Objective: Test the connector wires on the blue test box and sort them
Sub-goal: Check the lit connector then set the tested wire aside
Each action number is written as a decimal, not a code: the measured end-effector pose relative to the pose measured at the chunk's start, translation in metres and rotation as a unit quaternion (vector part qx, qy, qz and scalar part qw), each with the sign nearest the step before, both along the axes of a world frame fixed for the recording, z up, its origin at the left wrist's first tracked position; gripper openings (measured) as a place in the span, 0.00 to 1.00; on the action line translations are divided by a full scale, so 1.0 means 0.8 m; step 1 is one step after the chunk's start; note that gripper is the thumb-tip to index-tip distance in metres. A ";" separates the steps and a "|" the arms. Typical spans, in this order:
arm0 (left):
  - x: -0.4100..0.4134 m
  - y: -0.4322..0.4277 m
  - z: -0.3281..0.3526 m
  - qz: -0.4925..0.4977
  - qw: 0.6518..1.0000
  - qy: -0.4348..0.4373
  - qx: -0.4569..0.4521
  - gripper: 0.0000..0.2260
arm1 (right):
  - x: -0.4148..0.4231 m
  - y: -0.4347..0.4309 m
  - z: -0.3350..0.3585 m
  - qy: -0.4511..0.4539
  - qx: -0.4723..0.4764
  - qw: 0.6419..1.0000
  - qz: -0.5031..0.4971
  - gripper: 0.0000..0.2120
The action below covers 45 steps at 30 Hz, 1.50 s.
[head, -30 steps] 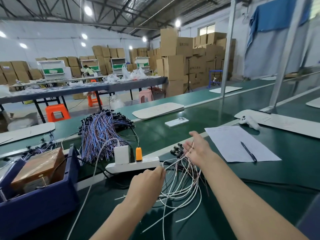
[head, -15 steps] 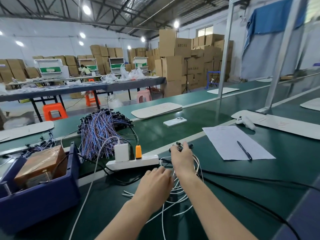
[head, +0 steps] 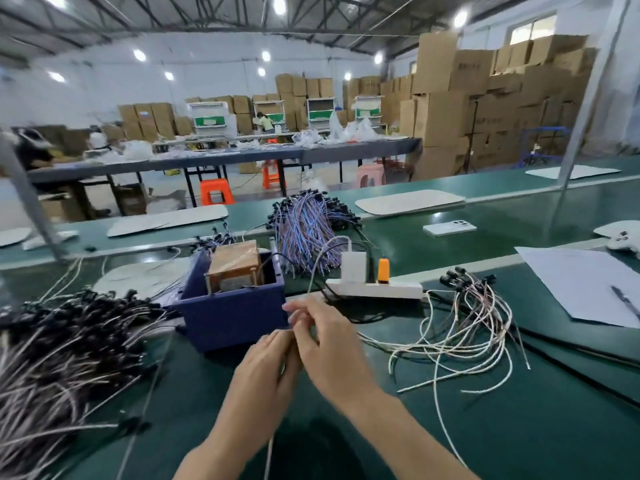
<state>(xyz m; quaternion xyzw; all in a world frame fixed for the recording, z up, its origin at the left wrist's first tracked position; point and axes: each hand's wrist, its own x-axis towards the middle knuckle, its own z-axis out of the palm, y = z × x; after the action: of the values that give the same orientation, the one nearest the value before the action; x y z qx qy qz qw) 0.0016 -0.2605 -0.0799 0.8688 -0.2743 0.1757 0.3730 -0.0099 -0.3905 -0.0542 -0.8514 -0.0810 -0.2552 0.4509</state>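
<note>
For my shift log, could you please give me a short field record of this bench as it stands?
Hands: left hand and right hand meet in front of the blue test box
Held: left hand pinches a thin white wire; right hand's grip is blurred
Right of box: loose white wires, power strip
Left of box: large wire pile
Behind: blue-purple wire bundle

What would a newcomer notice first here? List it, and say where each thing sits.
The left hand and right hand meet at centre, just in front of the blue box, apparently working a thin wire that trails toward the viewer. A heap of dark-tipped wires fills the left side and loose white wires sprawl on the right. A blue and purple bundle lies farther back, beyond the box.
</note>
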 end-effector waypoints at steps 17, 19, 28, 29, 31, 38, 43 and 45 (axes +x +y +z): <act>0.007 0.174 -0.021 0.470 0.865 0.057 0.164 0.11 | 0.052 0.159 -0.080 0.142 -0.146 0.973 0.105 0.11; 0.001 0.176 -0.017 0.483 0.861 0.058 0.147 0.10 | 0.053 0.156 -0.082 0.138 -0.137 0.975 0.109 0.11; -0.008 0.171 -0.008 0.484 0.865 0.100 0.086 0.12 | 0.049 0.145 -0.082 0.144 -0.026 0.980 0.132 0.13; -0.008 0.171 -0.007 0.470 0.877 0.080 0.053 0.12 | 0.048 0.144 -0.083 0.144 0.004 0.980 0.136 0.13; -0.009 0.167 -0.006 0.427 0.904 0.019 -0.017 0.11 | 0.046 0.143 -0.081 0.138 0.064 0.978 0.142 0.14; -0.022 0.129 -0.010 0.237 0.960 -0.079 -0.123 0.11 | 0.039 0.137 -0.060 0.158 0.261 0.926 0.222 0.11; -0.029 0.112 -0.015 0.145 0.974 -0.083 -0.152 0.14 | 0.036 0.131 -0.055 0.185 0.374 0.878 0.234 0.13; -0.029 0.113 -0.016 0.131 0.976 -0.076 -0.157 0.15 | 0.035 0.129 -0.056 0.202 0.392 0.863 0.245 0.13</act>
<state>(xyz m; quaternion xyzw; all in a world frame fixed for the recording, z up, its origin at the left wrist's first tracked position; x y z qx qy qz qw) -0.0213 -0.1699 -0.0923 0.8118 -0.1551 0.3293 0.4566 0.0184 -0.2873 -0.0992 -0.5896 -0.0879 0.0302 0.8023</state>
